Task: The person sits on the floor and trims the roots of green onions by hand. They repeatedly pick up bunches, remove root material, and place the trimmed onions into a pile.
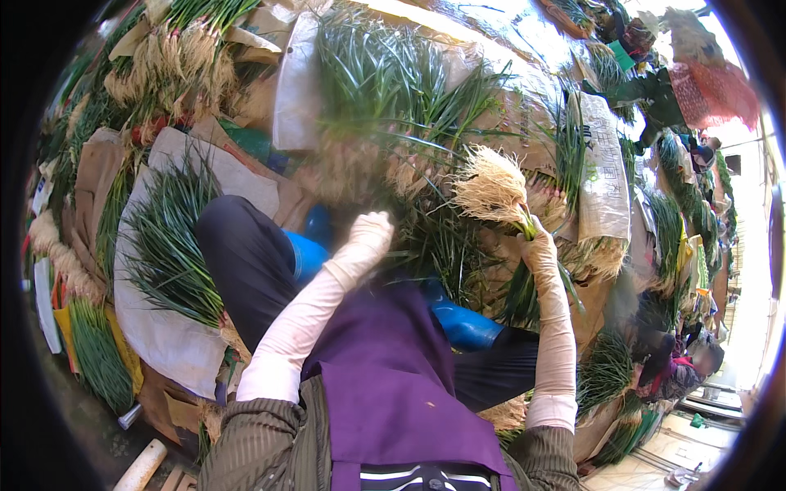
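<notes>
My right hand [539, 244], gloved, grips a bunch of scallions by the stems. Its pale, bushy roots [491, 184] point up and left, and its green leaves [521, 294] hang below the hand. My left hand [371, 236], also gloved, is curled into a fist above my lap, and no thing shows in it. Ahead of my hands lies a wide pile of scallions [393, 80], leaves away from me and roots towards me. Part of that pile is blurred. Loose green leaves [451, 245] lie between my blue boots.
Left of my knee, more scallions [175, 239] rest on a pale sack [159, 350]. A printed sack [602, 166] lies at the right beside rooted bundles. At far right a person [678, 368] sits among bundles. A pale cylindrical handle-like object [141, 466] is at lower left.
</notes>
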Demonstrator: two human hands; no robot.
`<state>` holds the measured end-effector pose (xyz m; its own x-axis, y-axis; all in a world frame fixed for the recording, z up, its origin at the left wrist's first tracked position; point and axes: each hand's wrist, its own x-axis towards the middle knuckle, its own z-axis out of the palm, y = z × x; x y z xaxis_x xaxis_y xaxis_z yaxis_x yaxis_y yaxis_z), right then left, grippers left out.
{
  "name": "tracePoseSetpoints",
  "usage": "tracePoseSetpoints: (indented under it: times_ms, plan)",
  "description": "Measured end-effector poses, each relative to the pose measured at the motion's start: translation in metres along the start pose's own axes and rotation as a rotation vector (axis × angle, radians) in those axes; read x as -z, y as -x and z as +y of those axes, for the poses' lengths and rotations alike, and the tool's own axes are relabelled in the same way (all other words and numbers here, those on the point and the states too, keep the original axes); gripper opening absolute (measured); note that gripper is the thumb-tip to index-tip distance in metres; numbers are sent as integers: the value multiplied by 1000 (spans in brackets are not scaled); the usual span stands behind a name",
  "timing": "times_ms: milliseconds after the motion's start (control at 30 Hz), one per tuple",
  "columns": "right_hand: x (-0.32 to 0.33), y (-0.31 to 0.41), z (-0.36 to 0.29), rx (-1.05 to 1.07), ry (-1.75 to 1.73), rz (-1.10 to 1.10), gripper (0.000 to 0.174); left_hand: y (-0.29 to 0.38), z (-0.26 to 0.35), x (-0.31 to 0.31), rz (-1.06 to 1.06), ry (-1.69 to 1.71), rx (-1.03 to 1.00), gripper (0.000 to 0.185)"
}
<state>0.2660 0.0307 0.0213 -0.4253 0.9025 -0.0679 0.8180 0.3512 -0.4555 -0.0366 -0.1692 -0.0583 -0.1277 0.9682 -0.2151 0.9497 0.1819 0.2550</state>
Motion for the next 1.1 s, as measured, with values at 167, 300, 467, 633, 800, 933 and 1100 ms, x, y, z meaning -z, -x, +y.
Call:
tracePoseSetpoints:
  times_ms: [167,300,467,633,800,933,1100]
  plan:
    - [4,9,-36,-8,-49,3,44,7,59,69,721,677,-69,15]
    - [4,17,-61,80,-56,-54,41,-2,81,100,716,665,-78,17]
    - [-4,19,-67,99,47,-16,44,-11,88,87,636,602,-60,32]
    - [-7,20,-68,142,141,-5,42,-8,90,78,684,154,-165,19]
    - [-12,21,-63,235,225,-28,41,-16,74,75,769,-187,-226,17]
    - [-2,18,-39,198,281,-11,29,-17,22,49,656,32,-3,13]
    - [19,12,-7,87,153,1,36,-1,-24,0,-206,-59,141,14]
